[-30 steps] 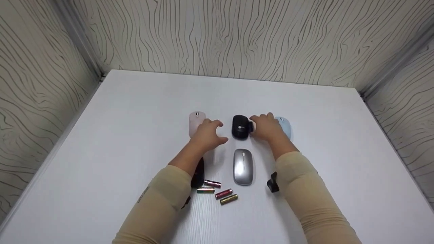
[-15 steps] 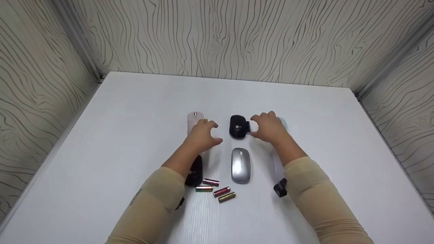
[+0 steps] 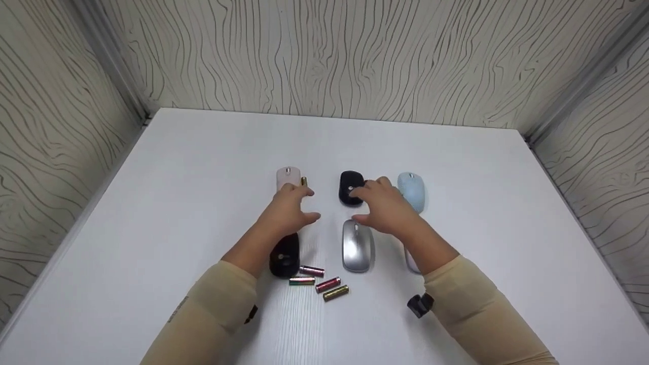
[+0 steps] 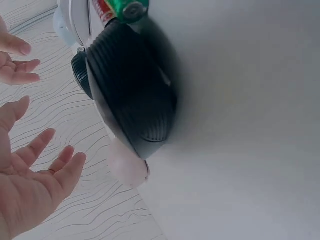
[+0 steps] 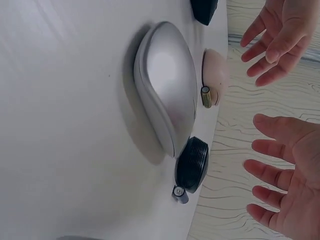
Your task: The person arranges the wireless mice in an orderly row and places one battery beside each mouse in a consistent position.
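Note:
My left hand (image 3: 286, 212) hovers with spread fingers, bent and holding nothing. It is in front of the pink mouse (image 3: 288, 175), which has a gold battery (image 3: 303, 181) standing at its right side. Nearer to me is a black mouse (image 3: 285, 257), partly under the left wrist. Above the table, my right hand (image 3: 388, 208) hangs empty between the back black mouse (image 3: 350, 188) and the silver mouse (image 3: 357, 248). A dark battery (image 5: 180, 194) lies beside the back black mouse in the right wrist view; in the head view the right fingers mostly cover it.
Several loose batteries (image 3: 328, 285) lie on the white table (image 3: 203, 167) in front of the silver mouse. To the right are a light blue mouse (image 3: 412, 191) and a pale mouse (image 3: 411, 262) half hidden by the right forearm. Patterned walls (image 3: 324, 61) enclose the back and sides.
The right hand has left the battery beside the back black mouse and shifted left and toward me, uncovering the blue mouse. The left hand has drifted left, revealing the gold battery.

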Available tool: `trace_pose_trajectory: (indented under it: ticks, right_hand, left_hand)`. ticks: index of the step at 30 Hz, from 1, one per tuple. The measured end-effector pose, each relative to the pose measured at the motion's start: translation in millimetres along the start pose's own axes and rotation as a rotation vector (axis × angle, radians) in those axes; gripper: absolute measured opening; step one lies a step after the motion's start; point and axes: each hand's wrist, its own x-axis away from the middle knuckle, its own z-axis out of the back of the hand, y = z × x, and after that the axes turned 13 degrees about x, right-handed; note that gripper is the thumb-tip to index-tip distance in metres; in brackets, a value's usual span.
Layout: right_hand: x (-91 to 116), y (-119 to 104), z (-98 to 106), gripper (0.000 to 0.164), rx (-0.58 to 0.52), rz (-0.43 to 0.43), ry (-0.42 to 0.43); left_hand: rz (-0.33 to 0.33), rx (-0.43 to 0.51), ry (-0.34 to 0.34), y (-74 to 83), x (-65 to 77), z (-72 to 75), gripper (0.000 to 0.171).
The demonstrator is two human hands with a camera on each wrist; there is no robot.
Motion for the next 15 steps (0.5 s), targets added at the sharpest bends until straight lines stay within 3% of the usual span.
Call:
trace_pose_trajectory:
  ticks: [5, 12, 15]
  right_hand:
    - [8.8, -18.8, 0.8, 0.043, 0.016, 0.097, -0.001]
    - [14.7, -47.6, -9.1, 0.032, 0.1, 0.43, 0.027]
    - [15.9, -58.2, -14.6, 0.031, 0.14, 0.528, 0.029]
  left_hand:
    - [0.043, 0.032, 0.017, -4.8, 6.5, 2.8, 0.054]
    - [0.034, 0.057, 0.026, -14.8, 9.6, 6.8, 0.054]
    - [0.033, 0.063, 0.029, -16.7, 11.0, 7.8, 0.053]
